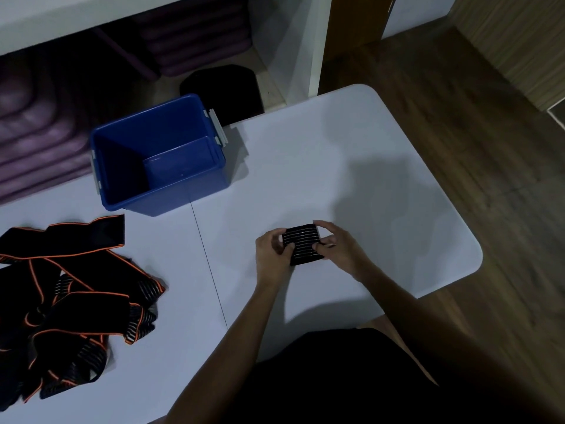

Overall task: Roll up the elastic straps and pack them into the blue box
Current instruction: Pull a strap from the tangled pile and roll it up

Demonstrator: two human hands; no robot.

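A rolled black elastic strap (pixel 303 243) with thin white stripes sits between both hands over the white table (pixel 351 166). My left hand (pixel 273 254) grips its left end, fingers curled round it. My right hand (pixel 336 244) pinches its right end, thumb in front and fingers over the top. The blue box (pixel 159 154) stands open at the table's far left, and what shows of its inside holds nothing. A tangled pile of black straps with orange edging (pixel 67 304) lies at the left of the table.
Grey latch handles (pixel 217 127) stick out from the box's sides. A seam (pixel 211 267) runs across the table top. Purple mats (pixel 39 127) are stacked under a shelf behind the table, beside a black object (pixel 226 87). Wooden floor (pixel 458 123) lies to the right.
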